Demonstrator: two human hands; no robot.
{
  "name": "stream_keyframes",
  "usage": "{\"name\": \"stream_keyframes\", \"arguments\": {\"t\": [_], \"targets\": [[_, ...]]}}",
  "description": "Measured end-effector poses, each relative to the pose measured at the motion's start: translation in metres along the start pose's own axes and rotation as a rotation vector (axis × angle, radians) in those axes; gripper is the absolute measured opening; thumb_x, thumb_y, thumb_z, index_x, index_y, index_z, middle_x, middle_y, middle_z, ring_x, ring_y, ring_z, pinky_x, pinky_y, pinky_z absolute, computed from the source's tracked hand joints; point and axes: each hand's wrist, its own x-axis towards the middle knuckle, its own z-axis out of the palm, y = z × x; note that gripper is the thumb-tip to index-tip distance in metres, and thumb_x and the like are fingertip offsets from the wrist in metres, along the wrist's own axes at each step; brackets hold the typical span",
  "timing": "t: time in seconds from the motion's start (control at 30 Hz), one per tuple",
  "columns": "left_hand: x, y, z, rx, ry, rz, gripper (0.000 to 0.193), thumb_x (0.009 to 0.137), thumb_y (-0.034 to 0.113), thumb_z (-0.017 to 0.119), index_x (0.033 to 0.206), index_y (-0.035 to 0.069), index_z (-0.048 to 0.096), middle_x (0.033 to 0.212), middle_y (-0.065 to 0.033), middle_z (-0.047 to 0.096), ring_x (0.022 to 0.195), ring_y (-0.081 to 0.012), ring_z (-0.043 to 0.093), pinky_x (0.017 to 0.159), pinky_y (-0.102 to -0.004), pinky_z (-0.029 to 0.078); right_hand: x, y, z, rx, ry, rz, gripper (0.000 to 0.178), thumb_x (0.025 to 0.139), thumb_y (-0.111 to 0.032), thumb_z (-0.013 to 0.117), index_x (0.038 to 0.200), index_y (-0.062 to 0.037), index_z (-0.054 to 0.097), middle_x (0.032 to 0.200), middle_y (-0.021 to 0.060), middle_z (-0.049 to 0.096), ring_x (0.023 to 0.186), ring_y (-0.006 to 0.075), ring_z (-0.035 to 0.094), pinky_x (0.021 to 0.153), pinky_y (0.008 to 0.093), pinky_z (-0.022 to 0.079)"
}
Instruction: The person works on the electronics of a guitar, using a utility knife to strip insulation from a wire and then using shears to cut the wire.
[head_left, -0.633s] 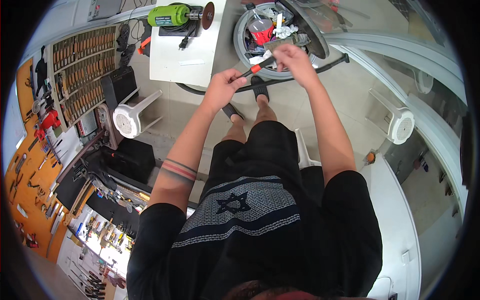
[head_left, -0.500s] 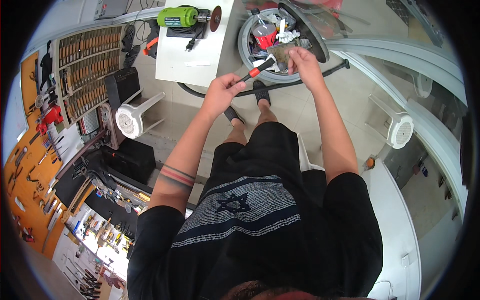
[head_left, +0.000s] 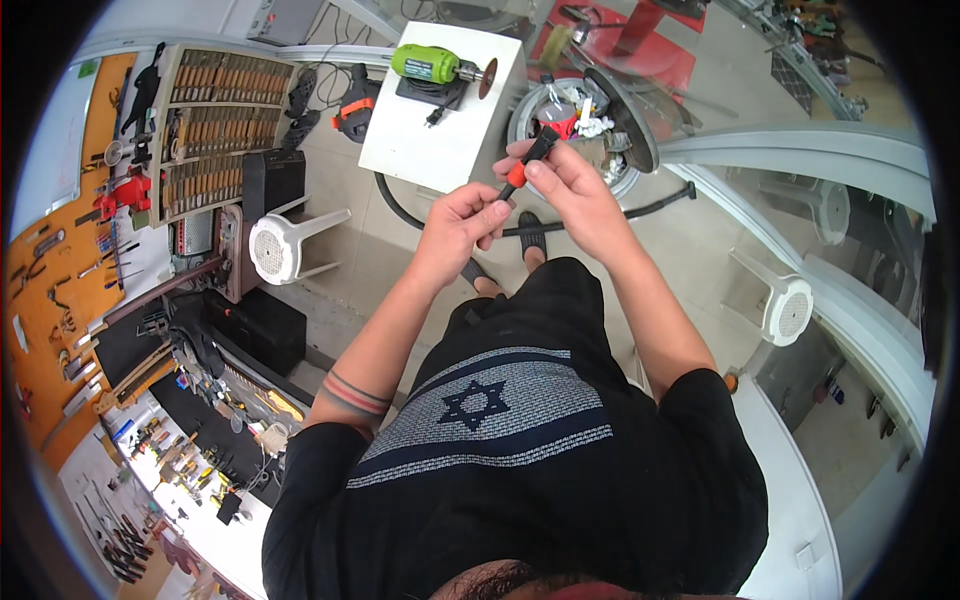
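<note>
Both my hands hold a slim black brush-like tool with a red band (head_left: pixel 517 174), out in front of my body. My left hand (head_left: pixel 462 225) pinches its thin lower end between thumb and fingers. At the red band and the wider black head, my right hand (head_left: pixel 572 190) closes with its thumb on top and fingers behind. The tool slants up to the right. Beneath and beyond it stands a round waste bin (head_left: pixel 628 187) holding a plastic bottle (head_left: pixel 556 108), crumpled white paper (head_left: pixel 596 127) and other scraps.
A green power tool with a disc (head_left: pixel 430 65) lies on a white cabinet (head_left: pixel 400 150). A black hose (head_left: pixel 650 208) crosses the floor. White stools (head_left: pixel 275 250) (head_left: pixel 787 310) stand left and right. A rack of wooden-handled tools (head_left: pixel 220 130) and a cluttered workbench (head_left: pixel 200 470) are at left.
My right hand has come from over the bin to the tool and closed on its red band and head. Both hands sit closer together, and the tool is tilted more upright. The view has shifted.
</note>
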Motion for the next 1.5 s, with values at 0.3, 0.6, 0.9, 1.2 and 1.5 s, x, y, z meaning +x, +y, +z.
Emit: {"name": "stream_keyframes", "arguments": {"t": [0.3, 0.6, 0.9, 1.2, 1.5], "targets": [[-0.064, 0.038, -0.001, -0.131, -0.031, 0.128, 0.016, 0.105, 0.016, 0.074, 0.111, 0.002, 0.072, 0.086, -0.0005, 0.066, 0.068, -0.0095, 0.053, 0.061, -0.0249, 0.041, -0.017, -0.057, 0.067, 0.029, 0.015, -0.149, 0.029, 0.118, -0.025, 0.052, 0.116, -0.0011, 0.068, 0.109, 0.0075, 0.078, 0.098, 0.0111, 0.067, 0.092, 0.0314, 0.056], [-0.113, 0.047, -0.010, -0.298, -0.064, 0.166, 0.023, 0.106, 0.021, 0.074, 0.110, -0.002, 0.073, 0.078, 0.0011, 0.059, 0.064, -0.0073, 0.049, 0.056, -0.0232, 0.035, -0.030, -0.084, 0.106, 0.038, -0.132, -0.170, 0.027, 0.117, -0.022, 0.053, 0.120, 0.0017, 0.067, 0.111, 0.0107, 0.078, 0.096, 0.0100, 0.067, 0.093, 0.0303, 0.055], [-0.130, 0.051, -0.007, -0.366, -0.179, 0.159, 0.032, 0.110, 0.030, 0.068, 0.111, -0.002, 0.070, 0.074, -0.0043, 0.060, 0.060, -0.0106, 0.049, 0.059, -0.0266, 0.038, -0.035, -0.092, 0.115, 0.088, -0.186, -0.161, 0.023, 0.116, -0.016, 0.054, 0.125, 0.0025, 0.063, 0.116, 0.0136, 0.077, 0.100, 0.0121, 0.068, 0.094, 0.0312, 0.056], [-0.135, 0.050, -0.002, -0.380, -0.160, 0.167, 0.040, 0.112, 0.038, 0.063, 0.111, -0.002, 0.070, 0.073, -0.0070, 0.062, 0.057, -0.0120, 0.050, 0.061, -0.0287, 0.044, -0.036, -0.086, 0.119, 0.176, -0.291, -0.111, 0.041, 0.114, -0.019, 0.058, 0.147, 0.0042, 0.052, 0.127, 0.0191, 0.073, 0.118, 0.0212, 0.071, 0.100, 0.0366, 0.056], [-0.165, 0.042, -0.020, -0.575, -0.149, 0.214, 0.041, 0.115, 0.036, 0.056, 0.110, -0.002, 0.071, 0.069, -0.0032, 0.056, 0.056, -0.0106, 0.047, 0.056, -0.0254, 0.037, -0.025, -0.053, 0.143, 0.114, -0.444, 0.048, 0.039, 0.118, -0.028, 0.051, 0.144, 0.0003, 0.059, 0.122, 0.0094, 0.070, 0.112, 0.0148, 0.066, 0.098, 0.0337, 0.053]]}}
